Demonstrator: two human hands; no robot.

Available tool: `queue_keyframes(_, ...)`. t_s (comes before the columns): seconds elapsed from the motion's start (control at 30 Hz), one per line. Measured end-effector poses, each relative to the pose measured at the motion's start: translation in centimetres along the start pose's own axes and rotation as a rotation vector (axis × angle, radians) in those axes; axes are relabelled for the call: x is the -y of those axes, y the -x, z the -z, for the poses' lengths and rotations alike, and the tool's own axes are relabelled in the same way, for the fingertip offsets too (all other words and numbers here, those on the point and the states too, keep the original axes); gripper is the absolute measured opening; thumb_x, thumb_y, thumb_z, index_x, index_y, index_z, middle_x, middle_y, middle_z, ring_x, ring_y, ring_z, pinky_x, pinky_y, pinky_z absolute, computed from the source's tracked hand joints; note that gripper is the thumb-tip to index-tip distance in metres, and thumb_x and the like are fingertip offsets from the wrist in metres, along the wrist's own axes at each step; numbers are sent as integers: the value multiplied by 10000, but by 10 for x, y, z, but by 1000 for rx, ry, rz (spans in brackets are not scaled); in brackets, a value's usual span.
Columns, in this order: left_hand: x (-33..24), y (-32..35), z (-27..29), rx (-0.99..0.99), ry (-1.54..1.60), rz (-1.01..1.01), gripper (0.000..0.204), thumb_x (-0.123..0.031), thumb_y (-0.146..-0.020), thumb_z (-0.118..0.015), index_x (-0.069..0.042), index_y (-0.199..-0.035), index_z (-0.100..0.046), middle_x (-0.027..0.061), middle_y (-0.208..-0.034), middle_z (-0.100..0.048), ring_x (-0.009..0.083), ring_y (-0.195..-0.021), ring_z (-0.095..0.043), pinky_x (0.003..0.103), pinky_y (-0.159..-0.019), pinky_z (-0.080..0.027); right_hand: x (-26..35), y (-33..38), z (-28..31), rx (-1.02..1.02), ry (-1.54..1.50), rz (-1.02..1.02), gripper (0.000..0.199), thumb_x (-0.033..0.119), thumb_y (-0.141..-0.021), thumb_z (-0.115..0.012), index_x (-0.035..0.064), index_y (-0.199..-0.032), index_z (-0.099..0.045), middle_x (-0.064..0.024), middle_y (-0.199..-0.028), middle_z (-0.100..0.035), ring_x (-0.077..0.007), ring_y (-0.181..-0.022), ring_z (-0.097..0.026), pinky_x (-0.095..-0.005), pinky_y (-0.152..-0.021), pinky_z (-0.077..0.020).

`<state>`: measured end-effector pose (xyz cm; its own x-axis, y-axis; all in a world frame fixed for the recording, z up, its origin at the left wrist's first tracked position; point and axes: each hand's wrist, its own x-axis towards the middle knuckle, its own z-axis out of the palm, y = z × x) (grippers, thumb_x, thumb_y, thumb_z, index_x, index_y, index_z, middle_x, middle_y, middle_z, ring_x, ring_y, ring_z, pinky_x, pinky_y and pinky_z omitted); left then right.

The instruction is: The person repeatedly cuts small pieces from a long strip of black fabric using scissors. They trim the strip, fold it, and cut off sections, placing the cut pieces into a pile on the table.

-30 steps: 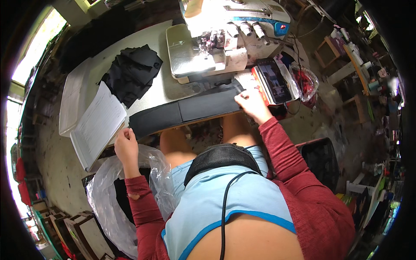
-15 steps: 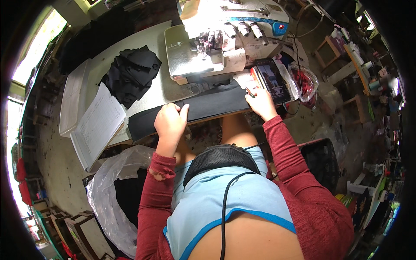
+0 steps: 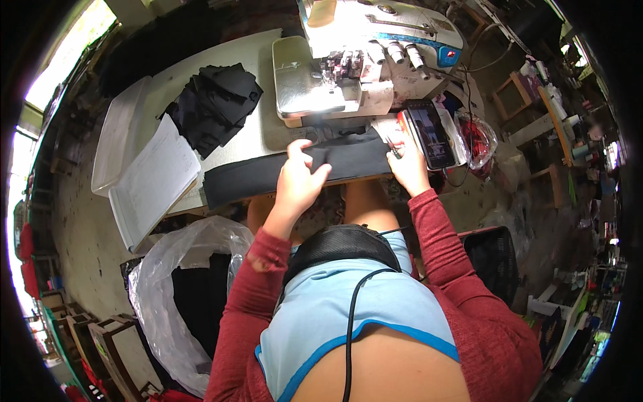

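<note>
A long black fabric strip lies along the near edge of the sewing table. Over its middle, my left hand has its thumb and fingers apart, touching or just above the cloth. My right hand is at the strip's right end, fingers closed around a small dark metal tool, perhaps thread snips, mostly hidden by the fingers. Beyond the strip stands a white and blue overlock sewing machine with its lamp lit. A fanned pile of black fabric pieces rests to the left.
An open notebook lies by a clear plastic tray at the left. Beside my right hand is a phone with a cable. A clear plastic bag holding black cloth stands lower left; a dark basket sits at right.
My left hand has moved right along the strip, its fingers loosening from the cloth and spreading. The right hand stays at the strip's end. The whole view has shifted slightly.
</note>
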<state>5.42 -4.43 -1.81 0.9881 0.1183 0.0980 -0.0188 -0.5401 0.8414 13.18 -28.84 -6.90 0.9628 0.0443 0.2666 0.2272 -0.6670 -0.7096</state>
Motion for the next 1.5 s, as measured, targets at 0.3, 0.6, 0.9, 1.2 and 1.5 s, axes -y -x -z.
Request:
queue_keyframes(0.3, -16, 40, 30, 266, 34, -482, 277, 70, -642, -694, -111, -851, -691, 29, -758, -560, 187, -811, -536, 290, -722, -460, 7, 0, 0, -8, -11, 204, 368, -120, -654, -449, 17, -967, -585, -131, -868, -594, -289, -918, -589, -354, -834, -454)
queue_keyframes(0.6, -43, -17, 105, -410, -26, -340, 80, -26, -860, -600, -41, -933, -630, 59, -853, -648, 101, -746, -590, 251, -692, -470, 94, -37, 25, 396, -803, -113, 77, -6, -818, -529, 27, -876, -567, 9, -701, -507, -41, -526, -441, -204, -451, -372)
queue_keyframes(0.9, -17, -77, 38, -50, -503, -798, 397, -254, -825, -619, -96, -1188, -589, 119, -1251, -561, 327, -1159, -507, 458, -1004, -354, 100, -64, -14, 421, -1051, -280, 168, 39, -810, -630, 41, -918, -500, 3, -635, -466, -70, -464, -432, -202, -394, -324)
queue_keyframes(1.2, -21, -60, 14, -256, -639, -537, 482, -284, -841, -594, -85, -1274, -521, 134, -1341, -480, 371, -1228, -427, 495, -1030, -313, 103, -50, -24, 77, -526, 117, 311, 79, -828, -590, 20, -1129, -536, -44, -762, -584, -89, -633, -535, -249, -613, -472)
queue_keyframes(1.5, -15, -72, 17, -308, -658, -604, 438, -257, -850, -571, -60, -1242, -550, 144, -1296, -522, 382, -1188, -465, 484, -1004, -352, 111, -33, -29, 43, -131, 373, 542, -39, -725, -508, 94, -1249, -543, -143, -1128, -621, -227, -885, -631, -300, -818, -492)
